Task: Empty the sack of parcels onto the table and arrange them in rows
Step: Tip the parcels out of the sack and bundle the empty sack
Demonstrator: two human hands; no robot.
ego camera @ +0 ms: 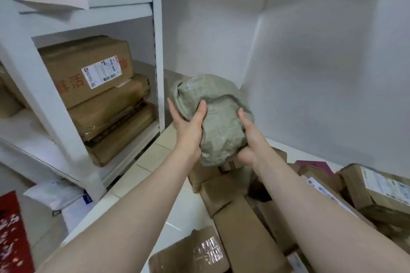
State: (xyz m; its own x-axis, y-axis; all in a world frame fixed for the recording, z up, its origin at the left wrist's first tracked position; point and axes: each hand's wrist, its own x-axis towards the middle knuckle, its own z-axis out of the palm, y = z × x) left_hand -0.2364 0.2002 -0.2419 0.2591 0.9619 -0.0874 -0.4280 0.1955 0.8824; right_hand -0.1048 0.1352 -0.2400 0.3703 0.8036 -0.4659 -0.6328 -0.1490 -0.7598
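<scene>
Below the grip, nearer the person, brown parcels [244,239] lie jumbled on the white table [184,210], not yet in rows. The left hand [188,131] and right hand [250,139] both clutch the bunched green sack [217,113] above the pile. It looks emptied, so it is best dropped beyond the grip, clear of the parcels, before sorting. A shelf [66,117] stands left of the grip.

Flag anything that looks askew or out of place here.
The cardboard parcels lie heaped on the table, tilted and overlapping, not in rows. The left hand and right hand grip the crumpled sack above them.
</scene>
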